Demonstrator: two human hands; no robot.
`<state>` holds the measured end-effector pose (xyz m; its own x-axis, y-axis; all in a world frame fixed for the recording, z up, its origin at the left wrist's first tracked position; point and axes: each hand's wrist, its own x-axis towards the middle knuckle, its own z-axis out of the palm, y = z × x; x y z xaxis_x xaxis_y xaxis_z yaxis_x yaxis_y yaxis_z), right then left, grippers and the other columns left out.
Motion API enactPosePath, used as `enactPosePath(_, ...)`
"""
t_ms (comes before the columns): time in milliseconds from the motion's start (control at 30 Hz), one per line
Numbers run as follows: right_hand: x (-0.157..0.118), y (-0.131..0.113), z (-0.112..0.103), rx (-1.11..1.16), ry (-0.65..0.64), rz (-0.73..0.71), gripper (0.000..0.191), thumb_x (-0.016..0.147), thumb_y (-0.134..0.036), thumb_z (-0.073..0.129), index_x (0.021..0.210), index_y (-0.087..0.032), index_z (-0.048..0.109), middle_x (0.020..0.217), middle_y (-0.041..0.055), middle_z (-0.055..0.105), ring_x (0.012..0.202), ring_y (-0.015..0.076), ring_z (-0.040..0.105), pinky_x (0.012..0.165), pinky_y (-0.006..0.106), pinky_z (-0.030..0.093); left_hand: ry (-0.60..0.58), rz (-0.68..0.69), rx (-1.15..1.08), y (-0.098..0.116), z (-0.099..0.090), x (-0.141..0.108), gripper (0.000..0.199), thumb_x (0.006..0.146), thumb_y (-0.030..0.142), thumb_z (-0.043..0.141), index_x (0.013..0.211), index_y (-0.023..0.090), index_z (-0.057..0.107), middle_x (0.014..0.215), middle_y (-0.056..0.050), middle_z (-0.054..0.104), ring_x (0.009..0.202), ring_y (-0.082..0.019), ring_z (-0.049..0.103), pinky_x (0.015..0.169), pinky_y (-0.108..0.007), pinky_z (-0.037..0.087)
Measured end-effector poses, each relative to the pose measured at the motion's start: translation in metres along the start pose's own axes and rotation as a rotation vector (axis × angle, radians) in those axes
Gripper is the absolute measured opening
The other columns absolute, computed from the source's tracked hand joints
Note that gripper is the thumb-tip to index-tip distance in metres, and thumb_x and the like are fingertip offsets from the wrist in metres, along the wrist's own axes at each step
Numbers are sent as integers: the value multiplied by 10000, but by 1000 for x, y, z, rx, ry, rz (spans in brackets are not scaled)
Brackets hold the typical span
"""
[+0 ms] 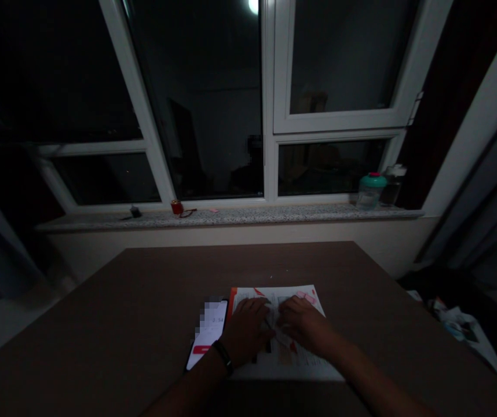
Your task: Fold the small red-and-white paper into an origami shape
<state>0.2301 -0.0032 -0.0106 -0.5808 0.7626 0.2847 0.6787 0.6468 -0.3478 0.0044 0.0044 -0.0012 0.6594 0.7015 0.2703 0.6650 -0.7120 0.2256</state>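
A printed booklet or magazine (281, 370) with orange and red accents lies on the brown table in front of me. My left hand (251, 325) rests on its left side, palm down, fingers stretched over the page; a dark band circles the wrist. My right hand (303, 323) lies on the right side of the page, fingers somewhat bent and pointing toward the left hand. Only a narrow gap separates the two hands. No held object shows in either one, though the dim light hides what is under the fingers. A pink patch (308, 297) shows at the page's upper right.
Left of the booklet, a phone (211, 333) with a lit screen lies on the table (144, 313). Along the granite windowsill (240, 215) stand a small dark item (135, 211), a red object (176, 207), a green-lidded bottle (371, 191) and a clear bottle (393, 186).
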Motion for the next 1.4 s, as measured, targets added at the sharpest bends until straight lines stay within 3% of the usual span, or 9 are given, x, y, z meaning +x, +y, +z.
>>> enactPosePath(133, -1, 1, -2, -69, 28, 50, 152, 899, -198, 593, 996, -255, 696, 1028, 42, 620, 1030, 228, 540, 1008, 423, 336, -28, -79, 87, 1, -2, 3, 98, 952, 229, 562, 1030, 200, 614, 1114, -63, 592, 1071, -251, 520, 920, -398, 401)
enactPosePath(233, -1, 0, -3, -104, 42, 80, 184, 892, -237, 616, 1063, -248, 683, 1043, 61, 605, 1049, 255, 525, 990, 432, 357, -74, -130, 125, 2, -2, 6, 127, 964, 172, 524, 886, 176, 624, 957, -49, 585, 899, -216, 547, 792, -342, 414)
enactPosePath(367, 0, -1, 2, -157, 52, 131, 243, 892, -236, 609, 1123, -264, 680, 1038, 75, 581, 1042, 275, 507, 929, 424, 394, -95, -102, 107, 6, -5, 7, 119, 936, 173, 578, 826, 169, 624, 890, -28, 576, 828, -190, 537, 750, -311, 400)
enactPosePath(567, 1, -3, 9, -120, 48, 145, 289, 915, -247, 571, 1192, -256, 651, 1089, 89, 571, 1069, 271, 507, 974, 428, 367, -47, 81, 18, 11, -6, 3, 135, 950, 234, 586, 843, 177, 645, 956, -32, 583, 915, -201, 528, 795, -317, 398)
enactPosePath(700, 0, -5, 7, -47, 44, 133, 333, 896, -272, 604, 1228, -250, 623, 1050, 84, 579, 1029, 263, 518, 932, 400, 400, -75, 126, -64, 13, 0, 0, 121, 985, 220, 537, 937, 198, 646, 999, -22, 605, 944, -188, 548, 831, -301, 412)
enactPosePath(933, 2, 1, 12, 92, 95, 141, 349, 845, -218, 638, 1193, -237, 615, 1088, 83, 598, 1050, 268, 522, 939, 407, 408, 11, -27, -87, 6, 12, 0, 59, 910, 162, 587, 956, 192, 612, 1030, -39, 591, 984, -219, 537, 865, -340, 421)
enactPosePath(1167, 1, 8, 22, 256, 179, 144, 402, 785, -149, 655, 1173, -221, 581, 1133, 81, 592, 1093, 253, 525, 962, 399, 410, 70, -223, -86, 5, 11, 1, 431, 820, 267, 686, 1208, 190, 516, 1185, -88, 537, 1095, -284, 486, 961, -433, 399)
enactPosePath(1400, 2, 4, 22, 386, 210, 184, 491, 730, -59, 607, 1185, -228, 529, 1054, 50, 582, 991, 210, 556, 897, 348, 452, 52, -246, -122, 5, 11, 2, 460, 793, 252, 685, 1209, 175, 504, 1231, -99, 518, 1140, -293, 473, 982, -428, 389)
